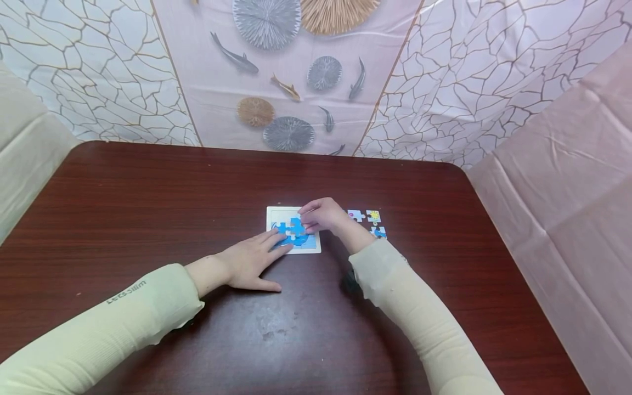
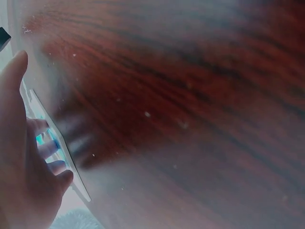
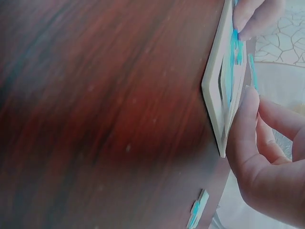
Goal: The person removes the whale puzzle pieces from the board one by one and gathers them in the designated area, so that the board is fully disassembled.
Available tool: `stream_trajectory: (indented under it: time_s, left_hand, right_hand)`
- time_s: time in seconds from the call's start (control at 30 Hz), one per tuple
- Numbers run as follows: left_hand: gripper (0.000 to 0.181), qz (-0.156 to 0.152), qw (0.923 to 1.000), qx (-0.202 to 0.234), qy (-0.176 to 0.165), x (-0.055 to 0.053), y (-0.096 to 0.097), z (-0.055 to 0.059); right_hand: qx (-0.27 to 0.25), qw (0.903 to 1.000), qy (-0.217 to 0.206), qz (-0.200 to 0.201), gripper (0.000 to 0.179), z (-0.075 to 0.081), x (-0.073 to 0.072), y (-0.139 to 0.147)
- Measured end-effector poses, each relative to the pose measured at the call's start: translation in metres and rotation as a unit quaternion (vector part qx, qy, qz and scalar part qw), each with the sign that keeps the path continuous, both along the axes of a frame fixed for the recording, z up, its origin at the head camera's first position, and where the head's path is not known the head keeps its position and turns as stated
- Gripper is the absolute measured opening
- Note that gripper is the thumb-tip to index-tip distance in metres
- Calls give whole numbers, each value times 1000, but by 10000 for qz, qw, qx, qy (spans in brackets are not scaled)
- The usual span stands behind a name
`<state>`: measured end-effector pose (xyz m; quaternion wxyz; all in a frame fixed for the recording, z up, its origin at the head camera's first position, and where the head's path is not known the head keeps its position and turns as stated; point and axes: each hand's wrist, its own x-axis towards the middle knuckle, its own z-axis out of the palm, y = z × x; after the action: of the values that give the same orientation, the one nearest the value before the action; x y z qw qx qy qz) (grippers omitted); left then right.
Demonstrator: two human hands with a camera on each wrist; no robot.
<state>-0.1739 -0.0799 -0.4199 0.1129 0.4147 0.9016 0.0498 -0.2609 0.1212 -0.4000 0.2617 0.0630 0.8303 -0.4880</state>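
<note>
A small white-rimmed jigsaw puzzle tray (image 1: 310, 251) lies on the table, with blue pieces inside it. My left hand (image 1: 249, 260) rests with spread, straight fingers on the tray's left side; the left wrist view shows the fingers (image 2: 50, 150) over its edge. Above the tray, my right hand (image 1: 323, 214) pinches a blue puzzle piece (image 1: 297, 225) between thumb and fingers. In the right wrist view, that puzzle piece (image 3: 253, 71) stands tilted at the fingertips, above the tray's surface. The right fingers partly cover the tray's upper right.
Right of the tray lie several loose puzzle pieces, among them a pink-marked piece (image 1: 356, 215), a piece with a yellow sun (image 1: 374, 215) and a blue one (image 1: 378, 232). The dark wooden table (image 1: 148, 192) meets patterned cloth (image 1: 296, 82) at its back edge.
</note>
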Motion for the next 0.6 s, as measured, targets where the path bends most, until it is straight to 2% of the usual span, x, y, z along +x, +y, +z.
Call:
stream_trajectory:
  time_s: [0.13, 0.37, 0.6]
  left_hand:
    - [84, -48, 9999, -115, 117, 1, 0, 0]
    - [84, -8, 9999, -137, 35, 2, 1, 1]
    - [83, -72, 9998, -99, 152, 2, 1, 0]
  right_hand:
    - [-25, 10000, -6, -40, 27, 1, 0, 6]
    - [-68, 10000, -10, -59, 29, 4, 3, 18]
    - [65, 10000, -27, -39, 29, 6, 3, 33]
